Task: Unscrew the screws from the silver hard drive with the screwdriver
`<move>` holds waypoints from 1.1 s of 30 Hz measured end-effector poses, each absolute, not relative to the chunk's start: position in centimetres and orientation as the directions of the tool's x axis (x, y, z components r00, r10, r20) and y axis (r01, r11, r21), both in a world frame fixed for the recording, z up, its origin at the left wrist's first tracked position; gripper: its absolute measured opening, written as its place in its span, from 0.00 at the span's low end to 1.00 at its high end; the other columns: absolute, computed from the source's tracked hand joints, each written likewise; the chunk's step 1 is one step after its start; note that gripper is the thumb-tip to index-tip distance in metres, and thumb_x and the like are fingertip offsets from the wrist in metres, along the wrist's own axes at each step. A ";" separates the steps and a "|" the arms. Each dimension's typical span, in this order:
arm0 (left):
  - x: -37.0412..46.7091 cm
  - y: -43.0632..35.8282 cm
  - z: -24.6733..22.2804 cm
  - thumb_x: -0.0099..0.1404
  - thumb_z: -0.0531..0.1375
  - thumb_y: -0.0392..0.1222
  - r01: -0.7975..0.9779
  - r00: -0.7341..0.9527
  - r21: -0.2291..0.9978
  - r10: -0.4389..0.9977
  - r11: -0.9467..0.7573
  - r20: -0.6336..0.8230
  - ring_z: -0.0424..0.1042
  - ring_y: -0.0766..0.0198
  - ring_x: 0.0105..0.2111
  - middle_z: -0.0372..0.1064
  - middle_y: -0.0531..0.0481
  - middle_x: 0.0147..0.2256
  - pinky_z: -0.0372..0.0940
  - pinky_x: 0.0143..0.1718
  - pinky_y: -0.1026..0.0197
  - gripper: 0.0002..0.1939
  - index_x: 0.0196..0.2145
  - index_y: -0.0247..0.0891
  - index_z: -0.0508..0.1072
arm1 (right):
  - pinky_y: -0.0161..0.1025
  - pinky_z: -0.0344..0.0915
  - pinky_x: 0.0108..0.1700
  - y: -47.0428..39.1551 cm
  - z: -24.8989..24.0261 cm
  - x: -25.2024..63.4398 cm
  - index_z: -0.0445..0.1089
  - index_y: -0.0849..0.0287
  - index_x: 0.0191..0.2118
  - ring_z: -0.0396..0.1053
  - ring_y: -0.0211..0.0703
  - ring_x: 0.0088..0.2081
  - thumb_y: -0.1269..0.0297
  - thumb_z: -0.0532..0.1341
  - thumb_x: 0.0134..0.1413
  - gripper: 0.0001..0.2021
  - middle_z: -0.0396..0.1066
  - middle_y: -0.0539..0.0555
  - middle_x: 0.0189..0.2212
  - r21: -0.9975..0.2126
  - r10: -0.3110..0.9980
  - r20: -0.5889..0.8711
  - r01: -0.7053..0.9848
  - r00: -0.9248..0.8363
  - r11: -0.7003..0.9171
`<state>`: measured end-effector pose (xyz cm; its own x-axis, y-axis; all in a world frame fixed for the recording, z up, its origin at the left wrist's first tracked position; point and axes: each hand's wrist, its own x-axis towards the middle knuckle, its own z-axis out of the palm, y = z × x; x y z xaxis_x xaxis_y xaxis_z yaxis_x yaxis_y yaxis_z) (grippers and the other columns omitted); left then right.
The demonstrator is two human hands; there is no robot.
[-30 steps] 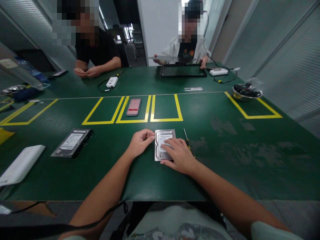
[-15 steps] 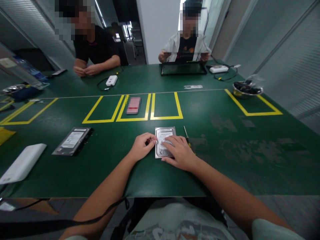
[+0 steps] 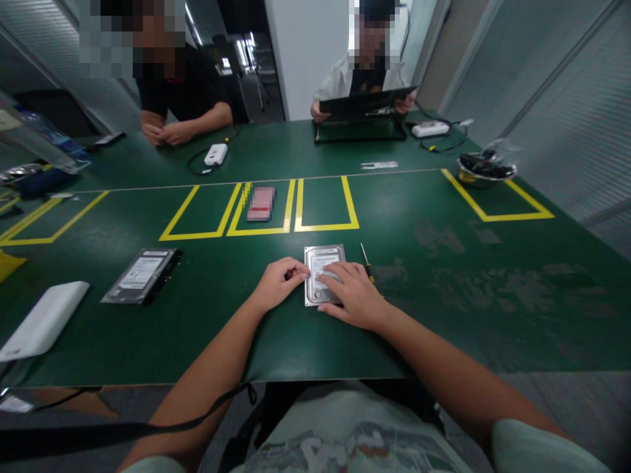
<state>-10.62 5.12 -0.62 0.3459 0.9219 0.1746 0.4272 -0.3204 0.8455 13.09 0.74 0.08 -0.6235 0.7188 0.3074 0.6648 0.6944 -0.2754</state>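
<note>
A silver hard drive (image 3: 324, 255) with a white label lies flat on the green table (image 3: 305, 348) in front of me. My right hand (image 3: 355, 293) rests over its right half, fingers spread across the label. At the drive's left edge, my left hand (image 3: 282, 282) has thumb and index finger pinched together; whatever is between the fingertips is too small to make out. A screwdriver (image 3: 367, 260) lies just right of the drive, its handle partly behind my right hand. Further left sits another hard drive (image 3: 140, 274) in a clear bag.
A white device (image 3: 46, 320) lies at the left. Yellow tape outlines (image 3: 325, 228) cross the middle, one around a pink pack (image 3: 261, 203). A metal bowl (image 3: 486, 172) stands back right. Across the table, one person (image 3: 182, 92) leans; another (image 3: 369, 82) holds a dark panel (image 3: 365, 103).
The person at the back right has tilted the panel so that its dark face shows. The whole view has shifted slightly. My hands stay at the drive in nearly the same pose.
</note>
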 end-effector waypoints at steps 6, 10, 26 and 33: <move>-11.1 5.6 -1.2 0.59 0.66 0.43 0.377 0.370 0.905 0.928 -0.196 0.047 0.66 0.65 0.26 0.73 0.47 0.28 0.59 0.28 0.64 0.08 0.35 0.38 0.81 | 0.56 0.52 0.58 0.7 0.2 13.1 0.66 0.59 0.59 0.58 0.59 0.59 0.47 0.60 0.58 0.28 0.64 0.64 0.59 -0.268 0.720 0.296 0.669 -0.627 0.693; -11.1 5.8 -1.4 0.58 0.67 0.44 0.333 0.375 0.931 0.927 -0.151 0.016 0.65 0.65 0.24 0.72 0.48 0.26 0.58 0.26 0.64 0.09 0.34 0.37 0.81 | 0.56 0.52 0.58 0.7 0.3 13.1 0.65 0.59 0.59 0.58 0.59 0.59 0.48 0.60 0.58 0.28 0.64 0.64 0.59 -0.270 0.722 0.296 0.670 -0.626 0.692; -10.8 5.6 -0.2 0.56 0.67 0.43 0.333 0.402 0.942 0.910 -0.042 -0.102 0.62 0.69 0.25 0.69 0.51 0.24 0.55 0.28 0.66 0.12 0.34 0.31 0.79 | 0.56 0.52 0.58 0.7 0.0 13.1 0.65 0.59 0.59 0.57 0.60 0.59 0.47 0.60 0.59 0.28 0.63 0.63 0.59 -0.265 0.722 0.291 0.672 -0.628 0.691; -10.6 5.6 0.0 0.56 0.67 0.43 0.313 0.401 0.950 0.904 0.018 -0.150 0.65 0.68 0.26 0.71 0.50 0.26 0.56 0.29 0.65 0.12 0.35 0.31 0.79 | 0.56 0.52 0.58 0.7 0.0 13.0 0.65 0.59 0.60 0.57 0.59 0.59 0.48 0.60 0.58 0.28 0.63 0.64 0.59 -0.278 0.723 0.302 0.668 -0.621 0.690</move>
